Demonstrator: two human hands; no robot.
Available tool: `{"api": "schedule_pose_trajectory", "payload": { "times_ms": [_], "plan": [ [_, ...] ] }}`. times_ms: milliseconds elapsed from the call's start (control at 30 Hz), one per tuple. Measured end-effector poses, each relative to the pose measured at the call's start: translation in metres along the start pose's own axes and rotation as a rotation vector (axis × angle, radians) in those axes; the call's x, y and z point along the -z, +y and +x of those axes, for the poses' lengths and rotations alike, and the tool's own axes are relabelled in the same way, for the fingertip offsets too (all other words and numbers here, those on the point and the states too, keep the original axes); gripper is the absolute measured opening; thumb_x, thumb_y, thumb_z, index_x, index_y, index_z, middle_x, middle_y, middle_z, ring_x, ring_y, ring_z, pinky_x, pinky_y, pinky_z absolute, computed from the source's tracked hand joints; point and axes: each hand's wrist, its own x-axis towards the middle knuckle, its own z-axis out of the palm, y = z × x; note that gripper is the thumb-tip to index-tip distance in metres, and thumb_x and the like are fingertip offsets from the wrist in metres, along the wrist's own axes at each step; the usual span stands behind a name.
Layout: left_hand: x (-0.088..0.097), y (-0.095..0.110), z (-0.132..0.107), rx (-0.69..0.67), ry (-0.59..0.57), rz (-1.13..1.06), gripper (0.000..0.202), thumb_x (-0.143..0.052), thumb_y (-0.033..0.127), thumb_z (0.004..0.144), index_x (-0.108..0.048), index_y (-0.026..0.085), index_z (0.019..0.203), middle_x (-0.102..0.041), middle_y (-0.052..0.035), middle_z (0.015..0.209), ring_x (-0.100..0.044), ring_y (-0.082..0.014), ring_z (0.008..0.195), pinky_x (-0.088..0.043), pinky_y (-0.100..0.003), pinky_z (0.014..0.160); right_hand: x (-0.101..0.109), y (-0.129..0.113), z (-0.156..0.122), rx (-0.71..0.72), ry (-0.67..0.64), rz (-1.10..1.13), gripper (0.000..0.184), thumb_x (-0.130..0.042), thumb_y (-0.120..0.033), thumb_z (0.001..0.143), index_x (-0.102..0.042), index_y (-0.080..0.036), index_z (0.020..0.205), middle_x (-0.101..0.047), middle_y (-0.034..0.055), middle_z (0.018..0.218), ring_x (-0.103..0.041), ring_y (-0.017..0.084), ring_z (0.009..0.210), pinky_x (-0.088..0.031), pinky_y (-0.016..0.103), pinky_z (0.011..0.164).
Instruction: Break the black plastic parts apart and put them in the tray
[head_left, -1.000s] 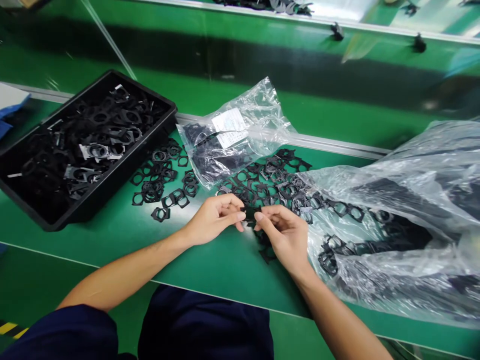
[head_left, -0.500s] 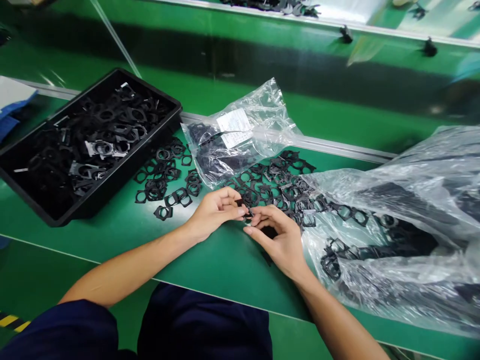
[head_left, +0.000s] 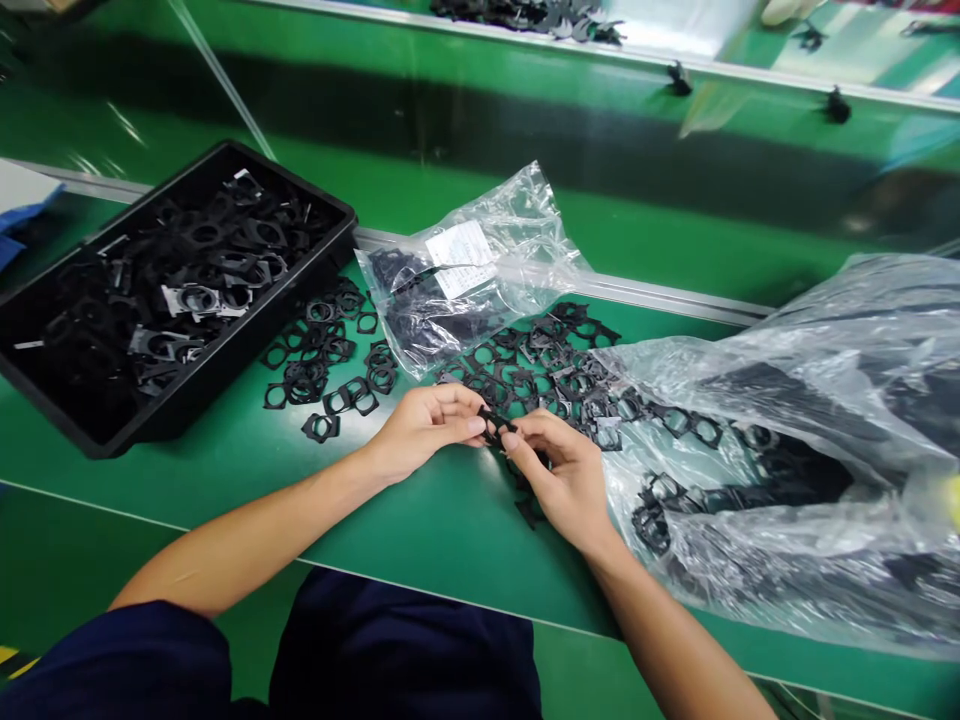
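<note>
Green panelling rises behind a green tabletop, and from my remote seat I see the same layout as half a second ago, with the whole view shifted slightly. What differs is at the hands. The left hand pinches the left end of a small black part between thumb and fingers, much as in the previous frame. The right hand shows the bigger change: half a second earlier I saw its thumb standing away from the fingertips, and now that thumb presses in at the part's right end, so the grip is narrow. I have the part spanning both hands, slanting down to the right, above the tabletop's near half. Its finer shape I cannot tell behind the fingers.

Around this, I find little changed. Loose ring-shaped pieces lie heaped just beyond the hands, and a smaller cluster sits to their left, beside a black tray full of similar pieces. The labelled clear bag rests behind them, and the large plastic bag spreads at the right. At my far right edge, a blurred yellow patch has come into view.
</note>
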Motion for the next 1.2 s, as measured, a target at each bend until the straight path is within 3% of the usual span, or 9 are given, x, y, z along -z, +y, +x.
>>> {"api": "schedule_pose_trajectory", "payload": {
  "times_ms": [100, 300, 467, 667, 900, 1200],
  "plan": [
    [-0.001, -0.002, 0.000, 0.013, 0.025, -0.043, 0.044, -0.094, 0.040, 0.062, -0.072, 0.012, 0.086, -0.077, -0.0048, 0.078, -0.072, -0.0139, 0.068, -0.060, -0.026, 0.069, 0.001, -0.001, 0.001, -0.021, -0.002, 0.033, 0.020, -0.072, -0.040, 0.090, -0.071, -0.022, 0.083, -0.063, 0.0022, 0.078, -0.059, 0.015, 0.068, -0.051, 0.027, 0.062],
    [-0.002, 0.002, -0.002, 0.004, 0.046, -0.046, 0.037, -0.094, 0.035, 0.062, -0.073, 0.012, 0.082, -0.075, -0.0023, 0.070, -0.069, -0.0118, 0.063, -0.057, -0.022, 0.064, 0.005, -0.008, 0.005, -0.146, -0.183, 0.122, 0.037, -0.067, -0.054, 0.091, -0.067, -0.020, 0.077, -0.063, 0.0009, 0.069, -0.060, 0.015, 0.063, -0.050, 0.028, 0.063],
    [0.001, 0.009, -0.001, 0.030, 0.019, 0.005, 0.034, -0.095, 0.031, 0.060, -0.075, 0.012, 0.079, -0.074, -0.0016, 0.069, -0.068, -0.0105, 0.063, -0.055, -0.020, 0.064, 0.005, -0.010, 0.005, -0.125, -0.189, 0.099, 0.038, -0.065, -0.055, 0.093, -0.067, -0.020, 0.077, -0.064, 0.0011, 0.072, -0.060, 0.014, 0.065, -0.049, 0.028, 0.066],
    [0.004, 0.009, 0.000, 0.130, -0.056, -0.042, 0.041, -0.097, 0.036, 0.057, -0.075, 0.011, 0.081, -0.077, -0.0045, 0.072, -0.073, -0.0148, 0.065, -0.059, -0.025, 0.066, 0.006, -0.007, 0.005, -0.108, -0.125, 0.097, 0.036, -0.069, -0.052, 0.090, -0.068, -0.020, 0.075, -0.062, 0.0002, 0.070, -0.058, 0.012, 0.060, -0.046, 0.025, 0.057],
    [0.004, 0.007, 0.000, 0.149, -0.074, -0.006, 0.037, -0.096, 0.032, 0.060, -0.078, 0.011, 0.085, -0.078, -0.0076, 0.075, -0.075, -0.0183, 0.070, -0.060, -0.027, 0.069, 0.009, -0.004, 0.005, -0.175, -0.072, 0.076, 0.036, -0.073, -0.054, 0.085, -0.073, -0.019, 0.076, -0.066, 0.0020, 0.067, -0.062, 0.014, 0.058, -0.049, 0.025, 0.054],
    [0.010, 0.012, 0.000, 0.139, -0.284, 0.073, 0.029, -0.093, 0.033, 0.064, -0.080, 0.013, 0.082, -0.075, -0.0067, 0.087, -0.068, -0.0164, 0.081, -0.054, -0.028, 0.077, 0.009, -0.008, 0.007, -0.236, -0.140, 0.187, 0.036, -0.078, -0.053, 0.081, -0.074, -0.019, 0.072, -0.070, 0.0025, 0.070, -0.066, 0.015, 0.059, -0.056, 0.026, 0.058]
  ]
}}
